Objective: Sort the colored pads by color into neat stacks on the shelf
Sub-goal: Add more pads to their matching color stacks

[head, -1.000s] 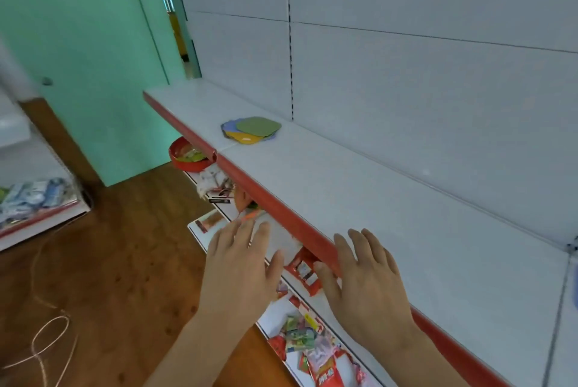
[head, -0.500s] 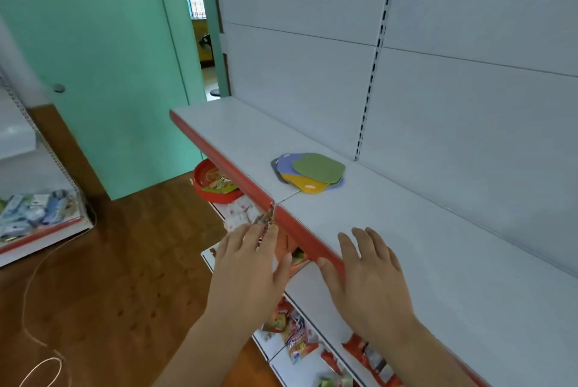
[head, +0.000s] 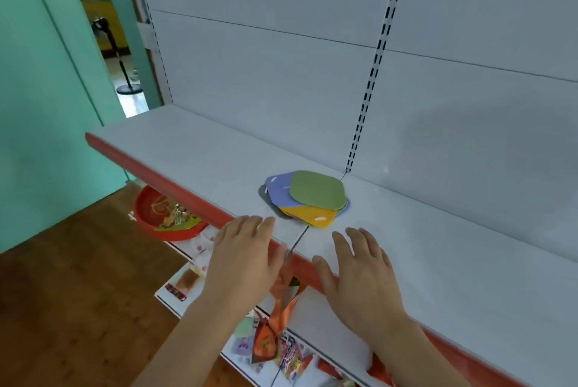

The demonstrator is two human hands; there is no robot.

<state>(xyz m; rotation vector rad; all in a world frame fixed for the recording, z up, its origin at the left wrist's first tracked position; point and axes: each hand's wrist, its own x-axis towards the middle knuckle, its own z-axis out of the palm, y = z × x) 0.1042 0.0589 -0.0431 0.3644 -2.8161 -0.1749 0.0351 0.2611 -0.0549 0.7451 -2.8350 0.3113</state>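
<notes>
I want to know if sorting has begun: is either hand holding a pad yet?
No: the left hand and right hand are open at the shelf edge, short of the mixed pile topped by the green pad.

A long white metal shelf with a red front edge (head: 200, 167) ran along a white panelled back wall, made of two boards that met at a seam. On it lay a loose, fanned pile of flat rounded-square pads straddling that seam: a green pad (head: 317, 190) on top, a blue pad (head: 279, 188), a yellow pad (head: 316, 216) and a grey pad (head: 264, 197) at the bottom.
</notes>
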